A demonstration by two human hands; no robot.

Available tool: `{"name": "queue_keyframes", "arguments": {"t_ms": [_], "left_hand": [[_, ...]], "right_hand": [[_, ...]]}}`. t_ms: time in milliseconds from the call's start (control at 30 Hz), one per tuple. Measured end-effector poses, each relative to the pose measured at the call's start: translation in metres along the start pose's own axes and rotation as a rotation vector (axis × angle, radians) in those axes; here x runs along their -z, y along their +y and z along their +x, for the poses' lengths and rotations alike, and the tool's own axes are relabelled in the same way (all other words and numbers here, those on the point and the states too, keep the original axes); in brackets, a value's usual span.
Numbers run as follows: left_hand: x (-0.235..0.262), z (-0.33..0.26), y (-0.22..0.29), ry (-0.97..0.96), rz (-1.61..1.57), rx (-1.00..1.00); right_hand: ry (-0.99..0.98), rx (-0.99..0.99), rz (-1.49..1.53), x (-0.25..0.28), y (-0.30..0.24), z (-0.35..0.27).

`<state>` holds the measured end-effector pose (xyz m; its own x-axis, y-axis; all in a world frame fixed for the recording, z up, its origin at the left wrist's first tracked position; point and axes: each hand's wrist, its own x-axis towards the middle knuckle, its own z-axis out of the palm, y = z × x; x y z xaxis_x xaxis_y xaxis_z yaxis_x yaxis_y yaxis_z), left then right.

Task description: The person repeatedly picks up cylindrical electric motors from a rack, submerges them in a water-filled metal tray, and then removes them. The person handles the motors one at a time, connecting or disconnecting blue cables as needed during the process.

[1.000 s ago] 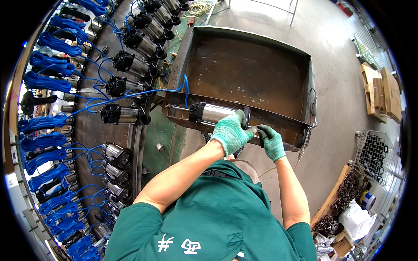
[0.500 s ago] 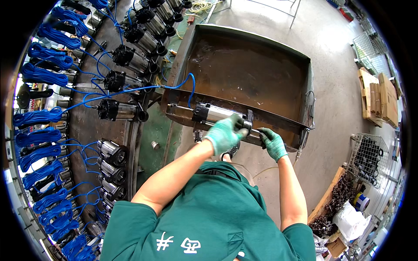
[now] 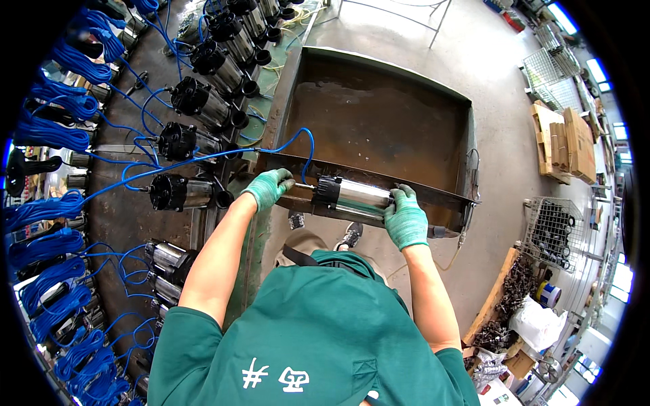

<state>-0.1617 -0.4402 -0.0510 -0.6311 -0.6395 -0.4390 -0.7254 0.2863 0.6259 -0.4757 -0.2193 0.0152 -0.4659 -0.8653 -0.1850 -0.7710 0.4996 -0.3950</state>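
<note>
Your left hand (image 3: 269, 187) fingers close on the blue cable end of the steel pump (image 3: 353, 196); your right hand (image 3: 406, 220) grips its other end, hiding it, above the rusty tank (image 3: 379, 122).

This is a factory floor or assembly workshop for pumps. A curved rack (image 3: 135, 223) at the left carries a row of steel-bodied pumps (image 3: 196, 105) with black ends, each with a coiled blue cable (image 3: 51, 132). A rusty metal tank (image 3: 379, 128) stands on the bare concrete floor (image 3: 501, 155). Wire-mesh baskets (image 3: 558, 233) of black parts, stacked cardboard boxes (image 3: 565, 142) and a wooden crate of small metal pieces (image 3: 511, 298) line the right side.
</note>
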Motion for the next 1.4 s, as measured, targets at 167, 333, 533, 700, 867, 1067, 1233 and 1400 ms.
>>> {"name": "queue_keyframes", "arguments": {"t_ms": [167,333,533,700,867,1067,1233,1400], "left_hand": [[-0.011,-0.007,-0.007,0.175,-0.102,-0.069],[-0.023,-0.015,-0.027,0.259,-0.193,-0.074],[-0.012,-0.018,-0.051,0.239,-0.128,-0.267],[-0.003,-0.021,-0.049,0.14,-0.343,-0.263],[-0.029,0.007,-0.057,0.175,-0.392,0.031],[-0.001,0.007,-0.027,-0.054,-0.61,0.333],[0.007,-0.022,-0.047,0.208,0.269,-0.629],[0.001,-0.012,-0.065,0.031,-0.079,-0.411]], "right_hand": [[0.069,0.049,0.059,-0.007,0.006,-0.004],[0.094,0.086,-0.006,-0.02,0.0,-0.005],[0.108,0.07,-0.068,-0.016,-0.014,-0.001],[0.2,0.101,-0.025,-0.024,-0.008,-0.004],[0.201,0.106,-0.028,-0.025,-0.011,-0.003],[0.226,0.107,-0.029,-0.027,-0.008,-0.003],[0.198,0.082,-0.039,-0.028,-0.004,-0.004],[0.194,0.082,-0.031,-0.026,-0.006,-0.006]]}}
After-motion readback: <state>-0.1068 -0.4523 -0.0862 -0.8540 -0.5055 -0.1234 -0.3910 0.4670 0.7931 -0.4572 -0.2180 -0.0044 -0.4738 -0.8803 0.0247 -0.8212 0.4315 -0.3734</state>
